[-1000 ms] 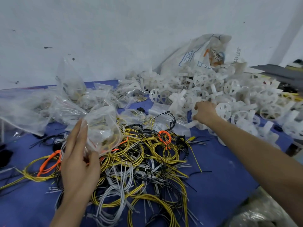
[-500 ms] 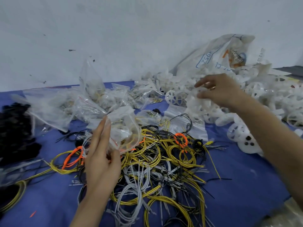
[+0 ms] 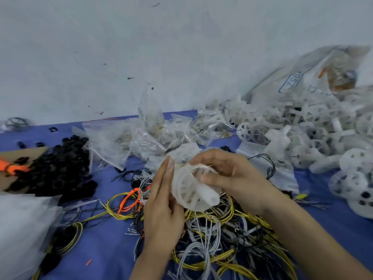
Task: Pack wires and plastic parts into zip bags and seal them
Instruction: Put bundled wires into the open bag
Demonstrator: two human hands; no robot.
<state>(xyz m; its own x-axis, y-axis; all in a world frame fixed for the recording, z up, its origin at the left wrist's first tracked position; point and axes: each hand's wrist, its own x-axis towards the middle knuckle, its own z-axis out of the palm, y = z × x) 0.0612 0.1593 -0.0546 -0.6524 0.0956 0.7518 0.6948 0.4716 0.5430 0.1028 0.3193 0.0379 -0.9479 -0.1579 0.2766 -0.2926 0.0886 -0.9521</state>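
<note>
My left hand (image 3: 163, 201) holds a clear zip bag (image 3: 181, 156) by its left side, fingers nearly straight along it. My right hand (image 3: 228, 176) grips a white plastic wheel part (image 3: 191, 190) that sits partly inside the bag's mouth. Both hands hover over a tangle of yellow, grey, black and orange wires (image 3: 212, 229) on the blue table (image 3: 105, 245). Whether wires are in this bag is hidden by the blur.
A heap of white plastic wheels (image 3: 314, 134) and a big printed sack (image 3: 310, 77) fill the right back. Filled zip bags (image 3: 153, 136) lie at the centre back, black parts (image 3: 60, 168) on cardboard at the left, a clear bag (image 3: 22, 235) at the lower left.
My right hand has come back from the white parts heap carrying a wheel part and now meets the bag held in my left hand. The camera has swung left.
</note>
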